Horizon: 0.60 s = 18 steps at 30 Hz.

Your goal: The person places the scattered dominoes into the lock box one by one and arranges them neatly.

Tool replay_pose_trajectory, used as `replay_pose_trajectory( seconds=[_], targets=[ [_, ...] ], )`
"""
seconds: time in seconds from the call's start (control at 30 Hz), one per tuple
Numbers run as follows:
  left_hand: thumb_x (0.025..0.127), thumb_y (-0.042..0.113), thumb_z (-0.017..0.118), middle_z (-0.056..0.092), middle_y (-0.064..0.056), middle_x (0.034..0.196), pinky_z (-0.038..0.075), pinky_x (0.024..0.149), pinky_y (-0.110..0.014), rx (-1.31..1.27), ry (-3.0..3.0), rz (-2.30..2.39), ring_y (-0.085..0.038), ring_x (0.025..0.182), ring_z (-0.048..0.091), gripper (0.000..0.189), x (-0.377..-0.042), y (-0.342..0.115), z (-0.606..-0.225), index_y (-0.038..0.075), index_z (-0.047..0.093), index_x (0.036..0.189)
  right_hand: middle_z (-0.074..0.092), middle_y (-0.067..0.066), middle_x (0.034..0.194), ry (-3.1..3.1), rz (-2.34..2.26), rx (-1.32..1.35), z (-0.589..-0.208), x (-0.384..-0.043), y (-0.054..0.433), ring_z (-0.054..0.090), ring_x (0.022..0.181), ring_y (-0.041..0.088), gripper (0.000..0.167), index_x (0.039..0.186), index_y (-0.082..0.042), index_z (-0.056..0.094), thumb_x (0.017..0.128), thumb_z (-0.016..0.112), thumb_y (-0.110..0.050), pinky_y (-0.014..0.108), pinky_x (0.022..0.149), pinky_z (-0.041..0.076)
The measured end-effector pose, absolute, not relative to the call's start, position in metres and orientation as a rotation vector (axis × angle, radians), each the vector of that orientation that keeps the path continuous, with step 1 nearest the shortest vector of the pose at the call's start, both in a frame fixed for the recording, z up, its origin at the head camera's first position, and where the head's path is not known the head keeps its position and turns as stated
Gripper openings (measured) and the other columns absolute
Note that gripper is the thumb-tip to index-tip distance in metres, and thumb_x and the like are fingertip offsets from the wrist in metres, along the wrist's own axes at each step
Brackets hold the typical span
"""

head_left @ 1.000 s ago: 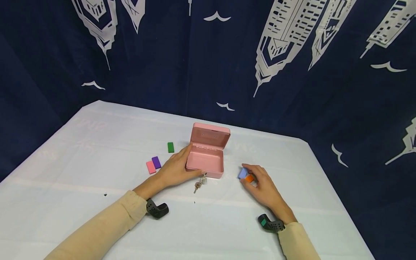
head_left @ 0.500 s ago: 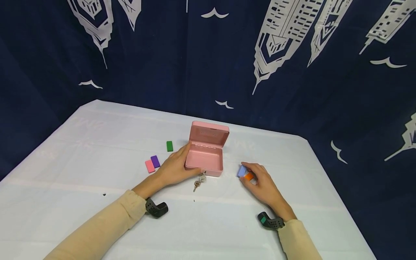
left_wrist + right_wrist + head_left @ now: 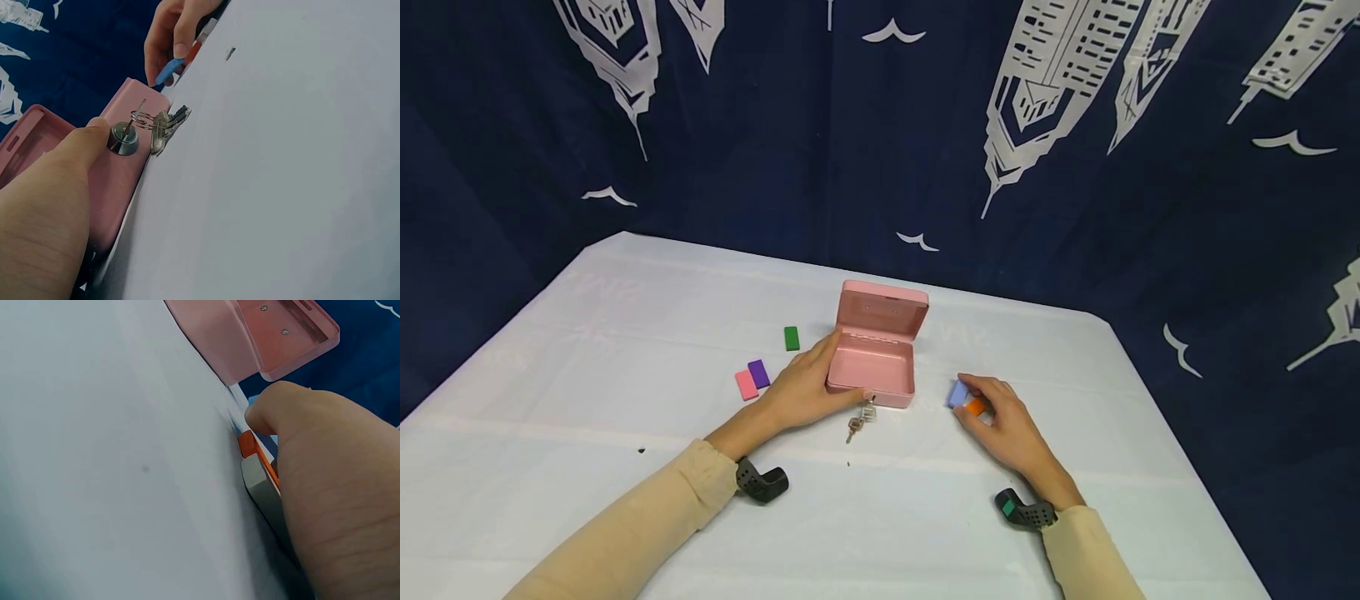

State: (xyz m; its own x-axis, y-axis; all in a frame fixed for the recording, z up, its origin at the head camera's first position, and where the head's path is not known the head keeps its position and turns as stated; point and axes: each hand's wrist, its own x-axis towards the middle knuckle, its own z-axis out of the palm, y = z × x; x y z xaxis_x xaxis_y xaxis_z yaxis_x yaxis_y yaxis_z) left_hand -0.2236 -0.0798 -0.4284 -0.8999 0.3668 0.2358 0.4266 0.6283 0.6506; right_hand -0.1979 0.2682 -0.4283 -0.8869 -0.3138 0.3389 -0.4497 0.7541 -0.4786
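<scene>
we observe a pink box (image 3: 895,401) near the middle of the white table (image 3: 647,367), its hinged lid (image 3: 880,308) raised at the back. our left hand (image 3: 805,385) grips the box at its left side, fingers along that side and thumb on the front wall, tip beside the round lock (image 3: 124,140). a key sits in the lock, and from it a ring (image 3: 143,120) hangs further keys (image 3: 854,427) in front of the box. our right hand (image 3: 1003,421), to the right of the box and apart from it, pinches a light blue block (image 3: 957,393) between thumb and fingers. an orange block (image 3: 975,407) lies within the curve of that hand; the right wrist view adds a whitish block (image 3: 259,480) beside the orange one. left of the box we note a green block (image 3: 792,338) on its own and, nearer us, a purple block (image 3: 759,373) just beside a coral-pink block (image 3: 747,385). both sleeves are beige, each wrist wears a black device, and a navy cloth (image 3: 775,167) with white building and bird shapes stands behind the table.
</scene>
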Motion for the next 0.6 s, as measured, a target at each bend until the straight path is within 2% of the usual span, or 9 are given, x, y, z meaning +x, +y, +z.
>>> replay_pose_trajectory(
  seconds=[0.2,0.43,0.6],
  targets=[
    [0.087,0.063,0.073,0.033,-0.013,0.166,0.038,0.116,-0.057,-0.665,-2.762,-1.136,-0.036,0.143,0.046,0.113,-0.2232,-0.0810,-0.4278,0.013,0.012,0.167,0.069,0.005,0.125,-2.685,0.828,0.610,-0.4268,-0.1991,0.2667,0.060,0.110,0.021,0.048,0.138,-0.011,0.064,0.093,0.077,-0.018,0.039,0.095,0.048],
    [0.087,0.064,0.072,0.030,-0.012,0.168,0.035,0.119,-0.056,-0.671,-2.773,-1.116,-0.033,0.145,0.044,0.114,-0.2224,-0.0807,-0.4256,0.012,0.008,0.167,0.068,0.005,0.121,-2.619,0.872,0.611,-0.4244,-0.2001,0.2649,0.063,0.105,0.020,0.049,0.137,-0.009,0.065,0.090,0.080,-0.013,0.024,0.091,0.049],
    [0.087,0.065,0.071,0.034,-0.013,0.166,0.039,0.116,-0.056,-0.666,-2.778,-1.111,-0.036,0.142,0.047,0.114,-0.2212,-0.0795,-0.4260,0.013,0.009,0.167,0.068,0.005,0.118,-2.605,0.891,0.587,-0.4220,-0.2008,0.2629,0.064,0.104,0.020,0.049,0.138,-0.011,0.064,0.091,0.079,-0.012,0.030,0.091,0.054]
  ],
)
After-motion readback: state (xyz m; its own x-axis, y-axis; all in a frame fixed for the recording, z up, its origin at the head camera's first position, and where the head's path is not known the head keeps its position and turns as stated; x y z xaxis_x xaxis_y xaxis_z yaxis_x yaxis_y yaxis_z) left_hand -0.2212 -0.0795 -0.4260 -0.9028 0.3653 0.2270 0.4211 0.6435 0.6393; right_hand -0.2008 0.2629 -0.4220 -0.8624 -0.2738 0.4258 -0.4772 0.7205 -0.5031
